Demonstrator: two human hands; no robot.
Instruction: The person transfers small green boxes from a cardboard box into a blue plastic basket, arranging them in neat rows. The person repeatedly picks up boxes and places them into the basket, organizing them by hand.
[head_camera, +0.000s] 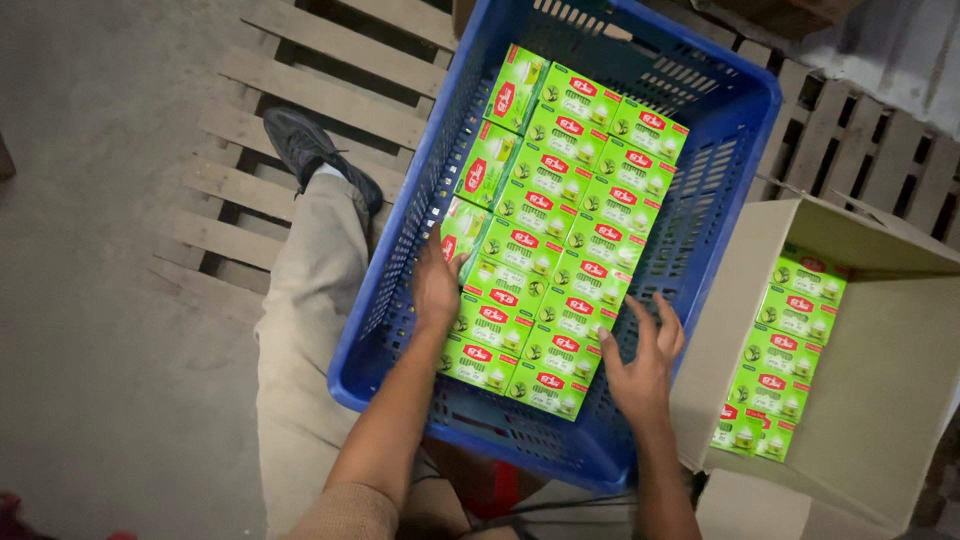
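Observation:
A blue plastic crate (740, 110) holds several small green boxes (575, 215) packed in rows. My left hand (436, 285) rests against the left side of the stack, its fingers touching an upright green box (461, 229) by the crate wall. My right hand (645, 360) presses against the right edge of the stack near the front, fingers spread. Neither hand grips a box. An open cardboard carton (880, 400) on the right holds more of the same green boxes (785, 350).
The crate sits on a wooden pallet (300, 95) over a concrete floor (90, 300). My leg in beige trousers and a dark shoe (300, 145) stretch along the crate's left side. More pallet slats (860, 150) lie behind the carton.

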